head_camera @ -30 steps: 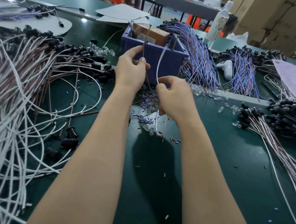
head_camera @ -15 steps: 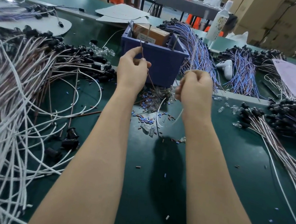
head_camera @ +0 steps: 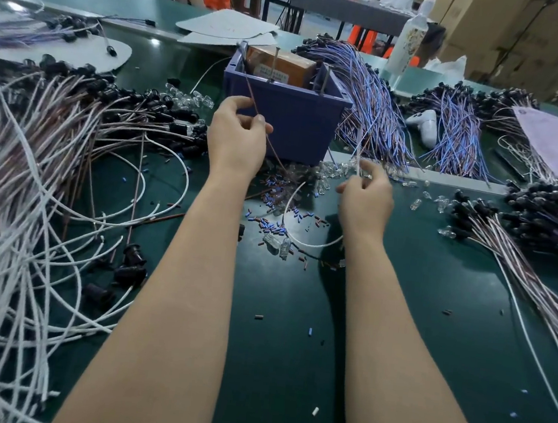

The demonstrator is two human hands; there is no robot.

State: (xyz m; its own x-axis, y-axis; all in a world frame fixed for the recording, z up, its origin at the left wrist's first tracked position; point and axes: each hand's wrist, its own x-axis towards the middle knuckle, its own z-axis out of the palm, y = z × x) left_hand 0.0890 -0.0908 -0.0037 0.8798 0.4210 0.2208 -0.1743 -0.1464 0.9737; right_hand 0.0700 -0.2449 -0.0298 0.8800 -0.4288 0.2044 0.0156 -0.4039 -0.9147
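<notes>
Between thumb and forefinger of left hand (head_camera: 237, 138), pinches brown wire (head_camera: 251, 96), slanting up past fingertips across blue bin (head_camera: 297, 120). Right of those fingers, grips pale wire (head_camera: 358, 147) in curled right hand (head_camera: 365, 199) (white loop trailing below wrist). Beneath fingertips: blue sleeves (head_camera: 269, 225), clear bulbs (head_camera: 333, 170).

My left hand (head_camera: 237, 138): pinches a thin brown wire (head_camera: 252, 97) between thumb and forefinger, just in front of the blue bin (head_camera: 294, 120).
My right hand (head_camera: 366, 200): fingers curled, pinching a white wire (head_camera: 315, 246) that loops down onto the green tabletop (head_camera: 292, 333).
Between my hands: clear bulbs (head_camera: 333, 170) and small blue sleeves (head_camera: 271, 226), scattered.
On my left: a heap of white cables (head_camera: 11, 217).
On my right: a wire bundle with black sockets (head_camera: 528, 217).
</notes>
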